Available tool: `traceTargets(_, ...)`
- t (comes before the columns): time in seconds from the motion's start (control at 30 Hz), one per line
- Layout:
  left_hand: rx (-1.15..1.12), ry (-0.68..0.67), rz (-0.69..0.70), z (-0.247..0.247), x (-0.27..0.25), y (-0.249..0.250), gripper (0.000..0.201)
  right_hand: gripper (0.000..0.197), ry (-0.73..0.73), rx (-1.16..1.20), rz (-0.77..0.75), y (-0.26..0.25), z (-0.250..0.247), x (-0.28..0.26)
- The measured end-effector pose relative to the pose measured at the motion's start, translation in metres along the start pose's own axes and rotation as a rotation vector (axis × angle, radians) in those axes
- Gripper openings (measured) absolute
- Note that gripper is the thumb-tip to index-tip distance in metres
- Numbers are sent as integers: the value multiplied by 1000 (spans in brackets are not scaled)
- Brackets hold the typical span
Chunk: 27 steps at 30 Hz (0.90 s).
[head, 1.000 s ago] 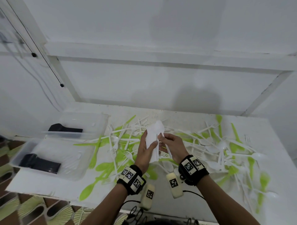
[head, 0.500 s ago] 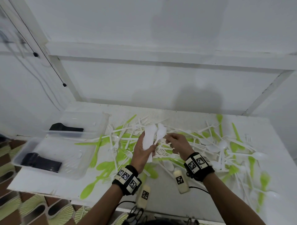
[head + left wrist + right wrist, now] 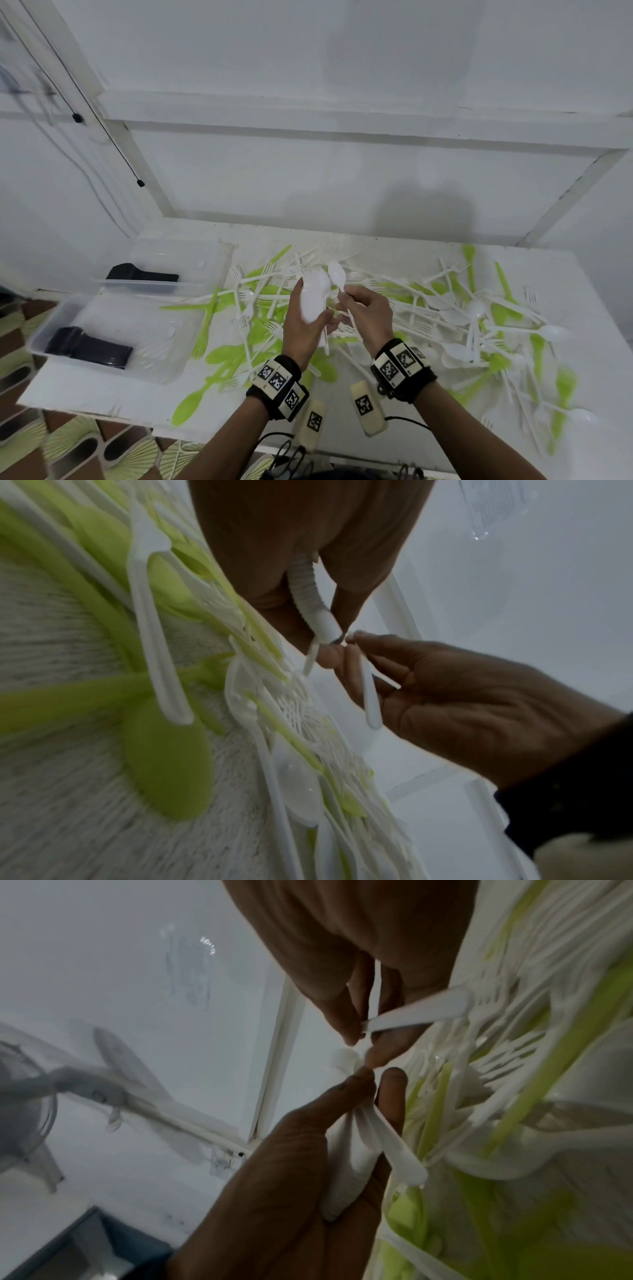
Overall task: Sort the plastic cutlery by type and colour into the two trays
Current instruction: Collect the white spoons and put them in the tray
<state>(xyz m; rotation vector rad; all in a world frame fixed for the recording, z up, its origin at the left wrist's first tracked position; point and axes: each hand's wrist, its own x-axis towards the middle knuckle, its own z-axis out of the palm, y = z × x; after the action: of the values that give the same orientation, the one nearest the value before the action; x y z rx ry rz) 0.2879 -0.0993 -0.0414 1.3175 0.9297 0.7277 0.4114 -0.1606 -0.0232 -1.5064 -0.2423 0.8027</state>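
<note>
Cutlery (image 3: 445, 308) loose on worktop (image 3: 394, 246); trays (image 3: 102, 318) left hold black stacks (image 3: 89, 346). Left hand (image 3: 305, 329) grips white spoon stack (image 3: 313, 298); right hand (image 3: 368, 313) pinches single white spoon (image 3: 337, 274).

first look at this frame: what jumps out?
The heap of lime-green and white plastic cutlery strewn over most of the white table. Above its middle, the left hand grips a stack of white spoons while the right hand pinches a single white spoon beside it. At the table's left end sit two clear trays, each holding a black stack.
</note>
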Motion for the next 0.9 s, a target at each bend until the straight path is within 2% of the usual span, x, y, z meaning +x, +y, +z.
traceTargets(0.17, 67, -72, 14, 4, -3, 5, 84, 11, -45, -268, -141, 10, 5, -3)
traceTargets(0.27, 92, -72, 16, 0, -1, 9, 80, 24, -69, -356, -211, 10, 6, -8)
traceTargets(0.4, 192, -113, 53, -3, -3, 7, 74, 13, -71, -319, -193, 0, 9, -11)
traceTargets(0.53, 206, -167, 57, -7, -4, 5, 80, 12, -49, -341, -118, 1, 11, 0)
traceTargets(0.63, 202, -150, 67, -7, -1, 1, 81, 28, -17, -361, -84, -1, 13, 1)
traceTargets(0.73, 223, -148, 107, -4, -2, -2, 87, 35, 25, -465, -160, -2, 15, -1)
traceTargets(0.9, 220, -158, 124, 1, -4, -1, 79, 23, 15, -483, -282, 0, 19, -1)
